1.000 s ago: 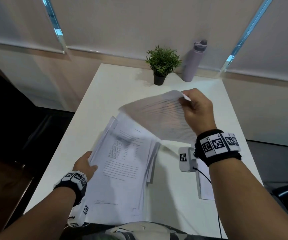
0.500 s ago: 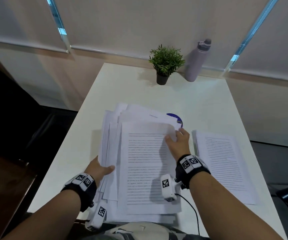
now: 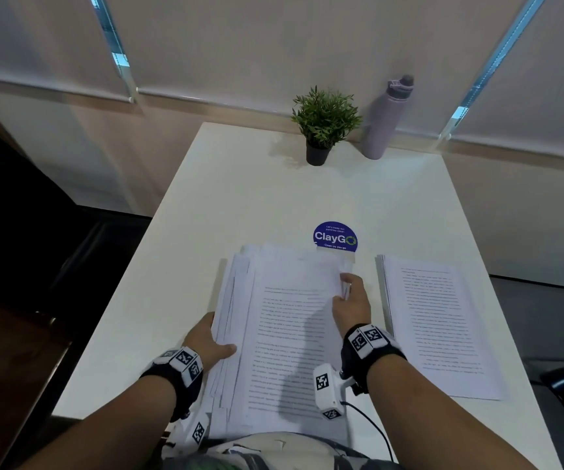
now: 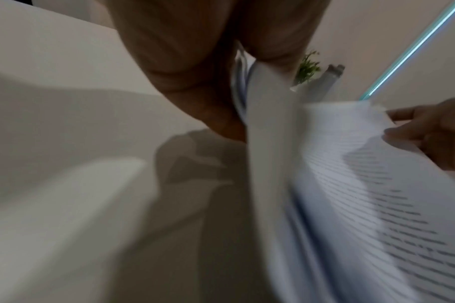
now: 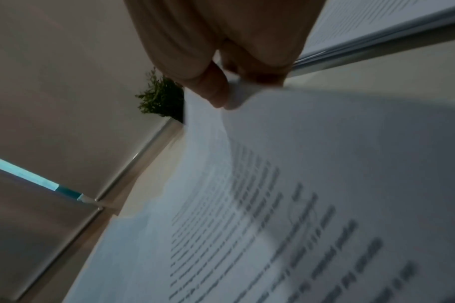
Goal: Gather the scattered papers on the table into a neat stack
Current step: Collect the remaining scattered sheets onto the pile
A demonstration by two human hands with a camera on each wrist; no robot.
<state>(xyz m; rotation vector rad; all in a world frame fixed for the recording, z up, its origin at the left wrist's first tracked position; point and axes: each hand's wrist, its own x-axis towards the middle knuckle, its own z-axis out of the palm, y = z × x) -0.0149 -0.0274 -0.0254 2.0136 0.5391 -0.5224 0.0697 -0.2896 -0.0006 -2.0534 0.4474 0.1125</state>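
A thick, uneven pile of printed papers lies at the near middle of the white table, its sheets fanned out along the left edge. My left hand grips that left edge, thumb on top, fingers under the sheets. My right hand pinches the right edge of the pile near its far corner; the right wrist view shows thumb and fingers closed on the top sheets. A second, neater stack of printed pages lies to the right, apart from both hands.
A round blue "ClayGo" sticker shows just beyond the pile. A small potted plant and a lilac bottle stand at the table's far edge. Dark chairs sit left and right of the table.
My right hand brought the lifted sheet down onto the pile, then shifted to its right edge. The pile slid toward me, uncovering the blue sticker. My left hand stayed on the left edge.
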